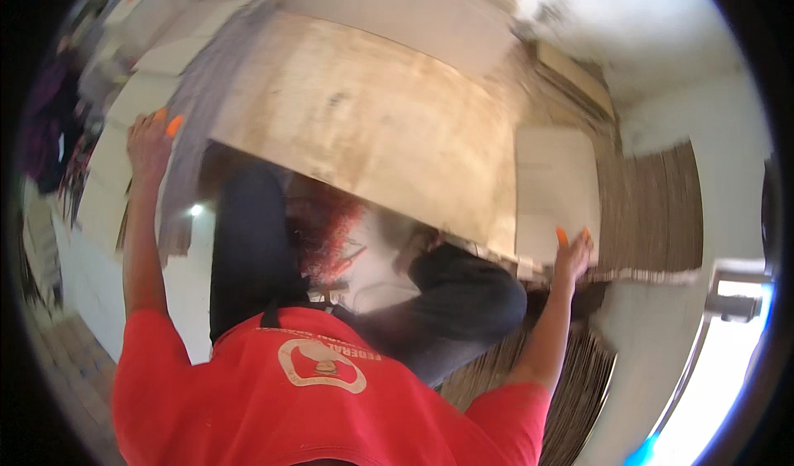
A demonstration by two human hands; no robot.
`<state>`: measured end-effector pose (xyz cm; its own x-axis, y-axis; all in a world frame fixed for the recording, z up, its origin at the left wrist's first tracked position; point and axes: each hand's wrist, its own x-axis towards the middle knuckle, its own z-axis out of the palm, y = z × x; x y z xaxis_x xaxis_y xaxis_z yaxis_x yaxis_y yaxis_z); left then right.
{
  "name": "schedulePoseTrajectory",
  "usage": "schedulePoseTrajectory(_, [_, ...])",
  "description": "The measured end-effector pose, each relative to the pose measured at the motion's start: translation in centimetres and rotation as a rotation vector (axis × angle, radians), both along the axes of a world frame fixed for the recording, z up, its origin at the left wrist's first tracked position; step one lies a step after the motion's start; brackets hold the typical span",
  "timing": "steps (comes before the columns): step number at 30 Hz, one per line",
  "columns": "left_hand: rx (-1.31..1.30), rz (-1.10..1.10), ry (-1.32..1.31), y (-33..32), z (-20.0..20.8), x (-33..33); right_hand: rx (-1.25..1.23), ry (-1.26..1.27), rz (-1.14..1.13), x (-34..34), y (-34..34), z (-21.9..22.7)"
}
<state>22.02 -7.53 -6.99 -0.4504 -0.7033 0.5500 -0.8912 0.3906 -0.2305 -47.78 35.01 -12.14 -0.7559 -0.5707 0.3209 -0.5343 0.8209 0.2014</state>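
My left hand (151, 148) is at the left, over the edge of a stack of pale cardboard sheets (124, 176). Orange covers sit on its thumb and a fingertip, which stand apart; no held thing shows. Out to the right, my right hand (575, 253) is by the near edge of a pale cardboard sheet (556, 181) on a stack. It also wears orange fingertip covers, thumb and finger apart; whether it touches the sheet I cannot tell. Between my hands, a worn wooden board (372, 127) lies beyond my legs. Motion blurs the picture.
More stacked cardboard (649, 210) stands at the right, with further bundles (571, 383) lower down. Large pale cardboard (397, 11) lies past the board. Red stringy scraps (327, 234) are on the floor between my legs. A white wall (686, 110) rises at the right.
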Motion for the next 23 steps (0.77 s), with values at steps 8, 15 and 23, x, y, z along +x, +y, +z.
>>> schedulePoseTrajectory(8, [0.13, -0.241, -0.074, 0.9, -1.8, -8.3, 0.108, -0.145, -0.216, 0.4, -2.6, 1.9])
schedulePoseTrajectory(15, [0.221, -0.339, -0.007, 1.8, -1.8, -10.5, 0.007, -0.129, -0.167, -2.0, -1.7, 1.9])
schedulePoseTrajectory(23, [0.333, -0.294, 0.047, 2.2, -2.2, -10.4, -0.106, -0.338, -0.167, -6.2, 0.0, 3.7])
